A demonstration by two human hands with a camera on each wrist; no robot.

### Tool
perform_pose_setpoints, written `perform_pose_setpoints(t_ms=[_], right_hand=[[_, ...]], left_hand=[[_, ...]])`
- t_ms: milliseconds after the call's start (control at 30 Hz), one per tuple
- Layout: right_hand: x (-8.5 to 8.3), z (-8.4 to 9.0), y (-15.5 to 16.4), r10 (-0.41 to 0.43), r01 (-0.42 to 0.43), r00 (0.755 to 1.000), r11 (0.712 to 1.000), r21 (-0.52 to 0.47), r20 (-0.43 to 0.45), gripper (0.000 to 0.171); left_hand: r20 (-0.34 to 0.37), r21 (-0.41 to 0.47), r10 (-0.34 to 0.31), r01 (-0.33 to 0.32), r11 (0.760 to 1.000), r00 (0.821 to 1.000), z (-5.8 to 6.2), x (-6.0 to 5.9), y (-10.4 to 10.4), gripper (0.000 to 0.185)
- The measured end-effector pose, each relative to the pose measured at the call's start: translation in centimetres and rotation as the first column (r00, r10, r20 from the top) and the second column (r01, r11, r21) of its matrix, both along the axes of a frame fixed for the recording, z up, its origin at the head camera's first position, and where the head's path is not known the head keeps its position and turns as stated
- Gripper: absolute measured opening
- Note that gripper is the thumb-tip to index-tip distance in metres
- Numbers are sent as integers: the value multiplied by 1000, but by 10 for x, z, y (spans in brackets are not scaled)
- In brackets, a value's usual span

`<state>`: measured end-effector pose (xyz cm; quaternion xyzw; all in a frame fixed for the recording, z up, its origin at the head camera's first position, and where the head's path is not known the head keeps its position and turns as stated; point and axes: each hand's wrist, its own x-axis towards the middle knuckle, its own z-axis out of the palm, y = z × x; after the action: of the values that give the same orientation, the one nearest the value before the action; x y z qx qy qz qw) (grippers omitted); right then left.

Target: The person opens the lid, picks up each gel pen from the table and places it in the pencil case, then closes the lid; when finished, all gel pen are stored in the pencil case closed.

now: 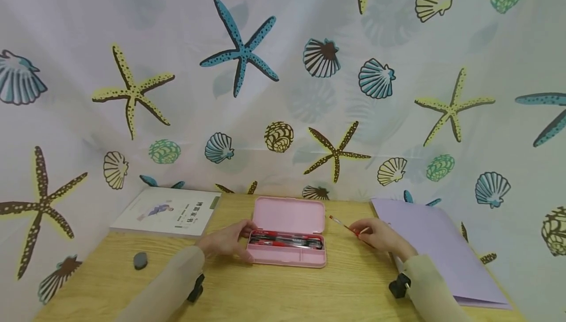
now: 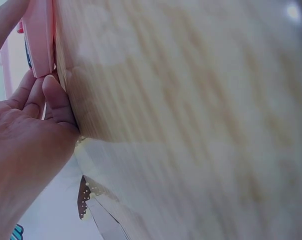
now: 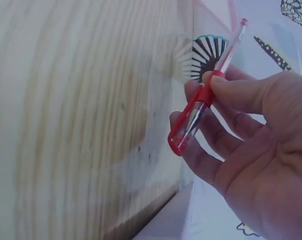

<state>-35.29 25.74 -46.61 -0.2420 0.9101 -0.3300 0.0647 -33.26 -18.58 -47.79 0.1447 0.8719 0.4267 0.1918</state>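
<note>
A pink pencil case [image 1: 289,257] lies with its lid raised on the table, several red and black pens [image 1: 283,239] in its long compartment. My left hand [image 1: 227,239] holds the case's left end, thumb near the front corner and fingers at the back. In the left wrist view, fingertips [image 2: 51,85] meet the end of the pink case [image 2: 40,40]. To the right of the case, my right hand [image 1: 380,236] pinches a clear pen with a red cap and grip [image 3: 206,92] between thumb and fingers. The pen tilts above the tabletop, its capped end toward the palm.
A white book [image 1: 170,211] lies at the back left, with a small grey eraser-like piece [image 1: 140,261] in front of it. A purple folder [image 1: 442,248] covers the table's right side, beneath my right forearm. Behind the table [image 1: 283,295] hangs a shell-and-starfish patterned cloth [image 1: 283,105].
</note>
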Motion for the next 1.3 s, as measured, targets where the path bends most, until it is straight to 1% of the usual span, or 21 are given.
perform_pose_setpoints(t_ms=[133, 233, 467, 567, 767, 1000, 1167, 1300], right_hand=[[1, 1, -10, 49, -49, 999, 997, -53, -13, 30], [4, 3, -19, 66, -67, 998, 994, -87, -18, 29], [9, 3, -44, 42, -37, 999, 984, -173, 25, 27], [9, 0, -57, 39, -36, 999, 981, -188, 13, 25], [11, -7, -83, 55, -59, 998, 981, -185, -28, 22], [11, -13, -108, 59, -63, 998, 985, -160, -30, 21], [11, -18, -121, 67, -82, 993, 985, -151, -99, 18], [11, -17, -128, 78, -93, 990, 988, -122, -121, 16]], left_hand=[[7, 8, 22, -22, 1000, 1000, 0, -1, 1, 82], [5, 9, 27, -27, 1000, 1000, 0, -3, 2, 81], [-8, 7, 21, -21, 1000, 1000, -3, -7, 1, 82], [-9, 6, 22, -22, 1000, 1000, -3, -7, 1, 82], [-8, 4, 25, -25, 1000, 1000, -3, -7, 1, 83], [-1, 12, 25, -25, 1000, 1000, -3, -7, 1, 82], [11, 35, 17, -17, 999, 1000, -5, -6, 1, 81], [11, 53, 2, -3, 999, 1000, -6, -6, -1, 80]])
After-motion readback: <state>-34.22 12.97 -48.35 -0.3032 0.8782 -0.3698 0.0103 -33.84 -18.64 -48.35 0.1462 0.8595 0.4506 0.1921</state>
